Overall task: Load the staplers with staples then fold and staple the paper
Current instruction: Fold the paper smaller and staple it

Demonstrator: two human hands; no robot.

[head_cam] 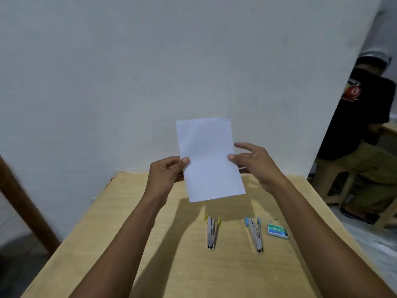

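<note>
A white sheet of paper [209, 160] is held upright above the far part of the wooden table [107, 244]. My left hand [165, 175] pinches its left edge between thumb and fingers. My right hand [251, 162] touches the right edge with the thumb, the other fingers spread apart behind it. On the table below lie two staplers, both swung open: one with yellow ends [211, 232] and one with blue ends [254, 235]. A small green box of staples [277, 230] lies just right of the blue one.
The table stands against a pale wall [150, 72]. A person in a black shirt [363, 117] sits at the right beside another table. A dark wooden rail [25, 207] slants at the left.
</note>
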